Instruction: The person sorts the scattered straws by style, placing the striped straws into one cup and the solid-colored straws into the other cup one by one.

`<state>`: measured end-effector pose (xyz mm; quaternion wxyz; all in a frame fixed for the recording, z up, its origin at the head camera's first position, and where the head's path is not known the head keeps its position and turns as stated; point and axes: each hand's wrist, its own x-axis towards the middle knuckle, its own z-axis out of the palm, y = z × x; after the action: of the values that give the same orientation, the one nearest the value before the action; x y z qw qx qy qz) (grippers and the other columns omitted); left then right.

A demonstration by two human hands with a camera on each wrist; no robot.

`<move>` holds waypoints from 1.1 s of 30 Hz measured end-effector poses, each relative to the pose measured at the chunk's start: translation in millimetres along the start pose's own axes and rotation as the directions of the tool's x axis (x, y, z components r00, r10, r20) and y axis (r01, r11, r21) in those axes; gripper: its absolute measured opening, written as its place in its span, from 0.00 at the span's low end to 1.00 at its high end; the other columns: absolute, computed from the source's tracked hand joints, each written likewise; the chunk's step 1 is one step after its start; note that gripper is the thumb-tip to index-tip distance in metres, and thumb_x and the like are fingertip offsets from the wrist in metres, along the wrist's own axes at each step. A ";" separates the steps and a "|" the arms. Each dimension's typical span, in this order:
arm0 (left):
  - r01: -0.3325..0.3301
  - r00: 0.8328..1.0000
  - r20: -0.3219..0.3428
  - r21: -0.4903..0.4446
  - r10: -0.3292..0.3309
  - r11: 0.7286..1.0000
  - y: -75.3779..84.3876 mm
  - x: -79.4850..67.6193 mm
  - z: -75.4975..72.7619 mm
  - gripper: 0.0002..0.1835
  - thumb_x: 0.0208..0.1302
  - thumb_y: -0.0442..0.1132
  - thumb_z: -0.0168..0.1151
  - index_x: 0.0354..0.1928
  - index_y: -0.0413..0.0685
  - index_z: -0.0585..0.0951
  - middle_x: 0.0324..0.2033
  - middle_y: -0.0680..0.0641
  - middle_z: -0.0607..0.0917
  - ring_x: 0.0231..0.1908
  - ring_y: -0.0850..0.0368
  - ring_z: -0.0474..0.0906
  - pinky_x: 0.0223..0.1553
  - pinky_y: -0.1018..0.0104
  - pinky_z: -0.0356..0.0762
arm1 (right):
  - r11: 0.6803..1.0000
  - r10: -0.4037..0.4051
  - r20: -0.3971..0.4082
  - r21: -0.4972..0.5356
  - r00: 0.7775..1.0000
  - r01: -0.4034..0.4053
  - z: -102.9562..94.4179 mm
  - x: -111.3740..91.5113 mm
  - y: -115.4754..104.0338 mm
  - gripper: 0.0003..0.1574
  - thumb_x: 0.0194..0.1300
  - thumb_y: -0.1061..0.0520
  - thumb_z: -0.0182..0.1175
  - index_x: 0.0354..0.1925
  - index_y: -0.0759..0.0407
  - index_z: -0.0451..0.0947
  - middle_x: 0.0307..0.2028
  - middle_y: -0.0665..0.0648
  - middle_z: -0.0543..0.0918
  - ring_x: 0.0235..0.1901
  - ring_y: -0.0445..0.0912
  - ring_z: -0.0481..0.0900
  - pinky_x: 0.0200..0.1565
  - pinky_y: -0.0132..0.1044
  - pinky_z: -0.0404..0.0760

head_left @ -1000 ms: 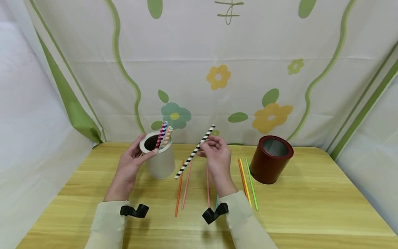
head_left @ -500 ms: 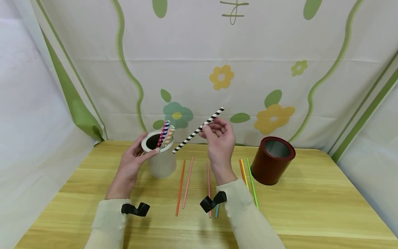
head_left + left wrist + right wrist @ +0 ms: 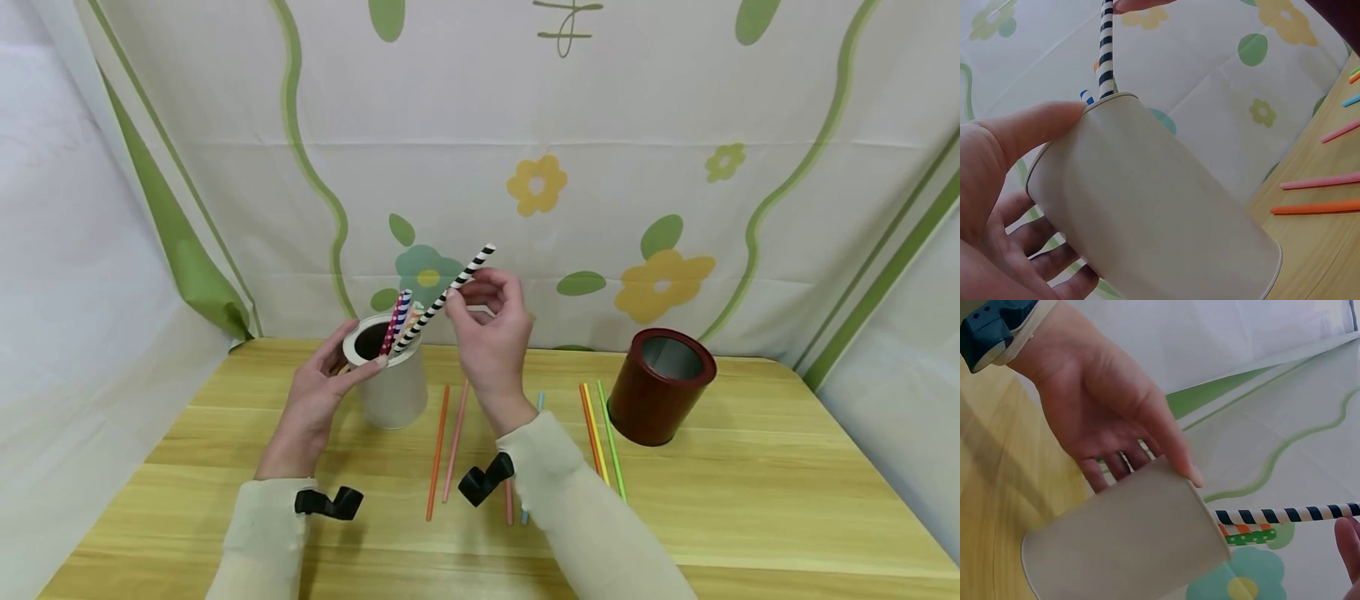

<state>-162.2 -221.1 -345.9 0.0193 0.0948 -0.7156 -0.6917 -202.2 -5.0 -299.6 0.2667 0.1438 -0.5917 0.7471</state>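
Observation:
In the head view my left hand [image 3: 318, 387] grips a white can [image 3: 393, 396] by its rim, the thumb along the near edge and the fingers round the far side. Several patterned paper straws [image 3: 395, 321] lean inside the can. My right hand [image 3: 491, 333] pinches a black-and-white striped straw [image 3: 453, 292], which slants down to the can's mouth. In the left wrist view the striped straw [image 3: 1106, 53] meets the can's rim. The right wrist view shows its lower end at the opening, beside orange-striped and green dotted straws [image 3: 1250, 537].
A dark red can [image 3: 660, 387] stands at the right of the wooden table [image 3: 750, 500]. Plain straws lie between the cans: orange [image 3: 437, 454], pink [image 3: 454, 442], blue [image 3: 541, 400], yellow [image 3: 596, 433] and green [image 3: 611, 437]. A flowered cloth [image 3: 450, 108] hangs behind.
My right hand has lifted the striped straw, then carried it left, bringing its lower end to the white can's mouth. The left hand keeps its grip on the can.

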 end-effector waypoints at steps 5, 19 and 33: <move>-0.023 1.000 -0.009 0.009 0.024 1.000 2.5 -0.5 1.0 0.47 0.68 0.43 0.77 0.84 0.66 0.63 0.83 0.53 0.65 0.81 0.56 0.60 0.83 0.54 0.60 | 1.000 0.011 0.024 -0.024 1.000 -0.011 4.7 -3.8 7.5 0.20 0.67 0.68 0.69 0.55 0.66 0.77 0.41 0.62 0.87 0.37 0.42 0.87 0.40 0.30 0.88; -0.050 0.999 -0.005 0.039 0.050 0.998 3.4 -0.2 -0.1 0.46 0.70 0.39 0.75 0.84 0.62 0.63 0.85 0.53 0.62 0.83 0.57 0.59 0.83 0.55 0.60 | 0.979 0.070 0.224 -0.203 0.972 -0.024 13.7 -22.6 29.7 0.18 0.68 0.66 0.68 0.54 0.64 0.77 0.42 0.63 0.88 0.41 0.49 0.88 0.44 0.38 0.90; -0.048 0.999 -0.011 0.028 0.049 0.998 1.6 0.4 0.0 0.45 0.70 0.40 0.75 0.85 0.62 0.63 0.84 0.54 0.64 0.81 0.57 0.61 0.82 0.56 0.63 | 0.956 0.106 0.274 -0.294 0.956 -0.022 15.5 -30.3 36.6 0.17 0.67 0.64 0.69 0.52 0.62 0.77 0.41 0.61 0.89 0.40 0.48 0.87 0.43 0.43 0.92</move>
<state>-162.8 -221.2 -344.3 0.0389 0.0816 -0.7271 -0.6805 -199.8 -32.5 -341.2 0.1717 0.1909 -0.7307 0.6326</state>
